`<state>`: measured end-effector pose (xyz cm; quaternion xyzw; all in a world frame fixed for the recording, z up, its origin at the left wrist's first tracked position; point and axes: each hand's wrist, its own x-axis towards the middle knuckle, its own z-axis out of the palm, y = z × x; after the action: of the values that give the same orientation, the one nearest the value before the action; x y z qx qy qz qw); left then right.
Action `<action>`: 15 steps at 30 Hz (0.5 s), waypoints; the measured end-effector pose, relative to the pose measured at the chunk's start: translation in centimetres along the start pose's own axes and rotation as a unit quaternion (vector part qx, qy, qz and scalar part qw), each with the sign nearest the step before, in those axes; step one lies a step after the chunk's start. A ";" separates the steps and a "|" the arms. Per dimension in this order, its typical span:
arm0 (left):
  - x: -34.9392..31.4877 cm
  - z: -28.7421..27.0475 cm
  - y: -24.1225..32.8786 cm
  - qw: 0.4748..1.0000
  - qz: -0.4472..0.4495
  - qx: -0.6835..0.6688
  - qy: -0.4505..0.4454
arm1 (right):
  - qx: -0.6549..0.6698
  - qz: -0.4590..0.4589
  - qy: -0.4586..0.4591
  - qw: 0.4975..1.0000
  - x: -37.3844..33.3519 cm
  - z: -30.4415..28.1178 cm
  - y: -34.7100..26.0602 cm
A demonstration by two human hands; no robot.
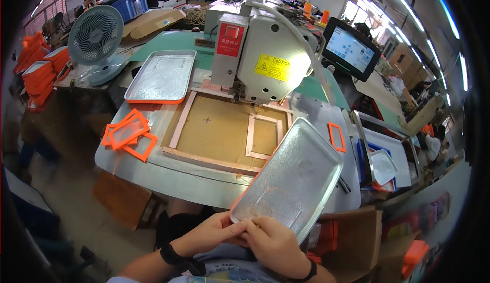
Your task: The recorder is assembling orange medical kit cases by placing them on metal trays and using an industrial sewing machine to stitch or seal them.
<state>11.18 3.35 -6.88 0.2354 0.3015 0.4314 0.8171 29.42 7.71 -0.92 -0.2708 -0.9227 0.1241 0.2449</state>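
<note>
A silver, shallow tray-shaped piece (301, 170) with a pale rim and an orange edge is tilted in front of me, over the near right side of the machine table. At its near corner my left hand (217, 233) pinches the rim. My right hand (273, 244) is closed on the same corner, its fingers against the left ones. Just what the fingertips do there is hidden. Beyond the piece, a flat brown template (209, 132) with pinkish strips lies under the head of an industrial sewing machine (273, 53). A second silver tray-shaped piece (163, 73) lies farther back on the left.
Several orange frames with clear windows (130, 132) lie at the table's left; another orange frame (336, 137) lies right. A fan (96, 35) stands back left, a screen (349, 48) back right. An open cardboard box (357, 237) sits low right, beside a metal rack (385, 145).
</note>
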 end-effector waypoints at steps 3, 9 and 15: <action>-0.3 0.5 0.9 0.999 -0.014 0.022 0.036 | 0.072 0.037 -0.028 0.996 0.2 -2.3 1.9; 0.0 0.7 0.8 0.999 -0.017 -0.005 0.041 | 0.058 0.180 -0.033 0.981 2.6 -4.3 5.2; 1.0 -0.1 1.2 0.992 -0.070 -0.097 -0.047 | 0.051 0.123 -0.095 0.987 5.4 -3.9 6.3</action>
<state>10.93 4.84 -6.48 0.1532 0.2349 0.3885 0.8777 30.28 16.27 2.21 -0.3561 -0.8939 0.2252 0.1529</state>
